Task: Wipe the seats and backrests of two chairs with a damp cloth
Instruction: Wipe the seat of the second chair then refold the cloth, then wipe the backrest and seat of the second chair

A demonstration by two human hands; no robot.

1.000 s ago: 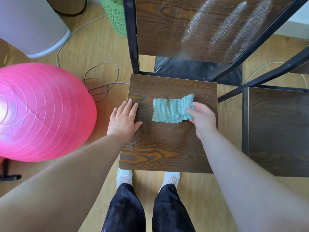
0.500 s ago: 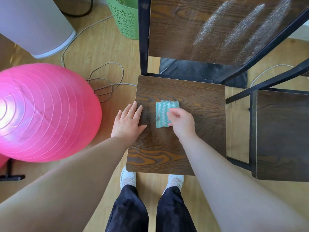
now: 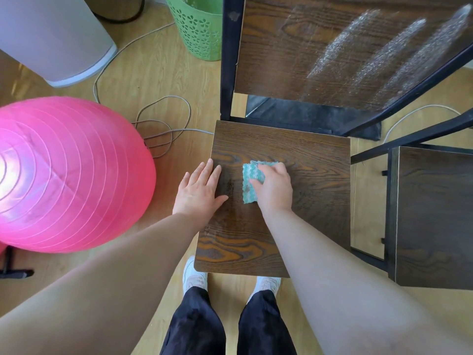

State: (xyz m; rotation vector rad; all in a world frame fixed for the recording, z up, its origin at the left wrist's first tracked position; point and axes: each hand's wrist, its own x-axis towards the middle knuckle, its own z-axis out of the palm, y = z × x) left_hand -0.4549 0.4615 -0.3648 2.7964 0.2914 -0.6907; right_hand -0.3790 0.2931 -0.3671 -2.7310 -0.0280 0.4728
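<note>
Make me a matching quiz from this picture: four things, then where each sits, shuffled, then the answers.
1 turquoise textured cloth
2 big pink exercise ball
3 green perforated plastic basket
4 left hand

A flat on the dark wooden seat, at its left edge
B on the floor, at the view's left edge
C under the right hand
D top of view, by the wooden backrest

Pairs: 1-C, 2-B, 3-D, 4-A

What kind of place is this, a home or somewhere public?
Most likely a room in a home: a pink exercise ball sits on the wood-look floor, a green plastic basket stands further back, and a wooden chair has a second chair next to it.
</note>
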